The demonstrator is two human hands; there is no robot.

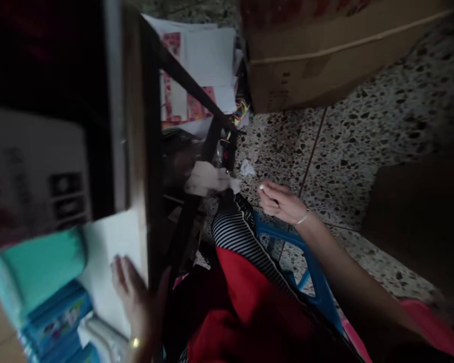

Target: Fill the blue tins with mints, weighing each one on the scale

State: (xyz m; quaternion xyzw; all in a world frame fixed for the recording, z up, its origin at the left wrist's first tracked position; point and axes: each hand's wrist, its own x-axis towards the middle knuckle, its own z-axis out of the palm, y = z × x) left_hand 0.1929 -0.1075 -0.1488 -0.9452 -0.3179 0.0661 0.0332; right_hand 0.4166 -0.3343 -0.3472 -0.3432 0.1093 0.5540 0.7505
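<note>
My left hand (134,295) lies flat with fingers stretched out on a white sheet (111,257) at the edge of a dark wooden table (139,151). A ring shows on it. My right hand (282,201) hangs out to the right above the speckled floor (363,116), fingers curled in a pinch on something small I cannot make out. A thin bracelet circles its wrist. My lap in red and striped cloth (242,262) lies between the two hands, on a blue plastic chair (318,282).
Teal and blue packs (49,292) lie on the table at lower left. A big cardboard box (325,55) stands on the floor at the top. White and pink papers (200,70) are stacked under the table. A brown box (419,217) sits at right.
</note>
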